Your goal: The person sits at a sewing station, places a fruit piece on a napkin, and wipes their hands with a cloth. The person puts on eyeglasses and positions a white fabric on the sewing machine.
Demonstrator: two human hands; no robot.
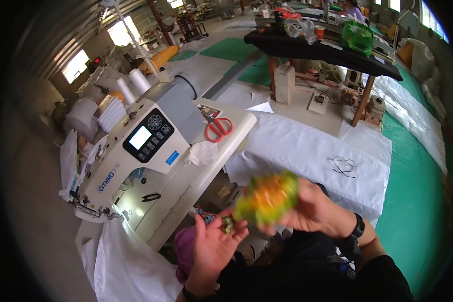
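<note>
A green thing with a bright orange-yellow middle (269, 197) is in my right hand (307, 209), whose fingers curl round its right side. Motion blurs it, so I cannot tell its kind. My left hand (217, 244) is palm up just below and left of it, thumb raised. A small dark-green piece (228, 224) rests in the curled fingers of that hand. To the left stands a white sewing machine (131, 151) with a lit display, and white cloth (123, 261) hangs by its needle end.
Red-handled scissors (219, 130) and small black thread snips (151, 197) lie on the machine table (199, 176). Eyeglasses (343, 166) rest on a white-covered surface (307, 138) to the right. Behind, a dark-topped table (307, 48) carries a green bag (357, 38) and an orange cup (319, 32).
</note>
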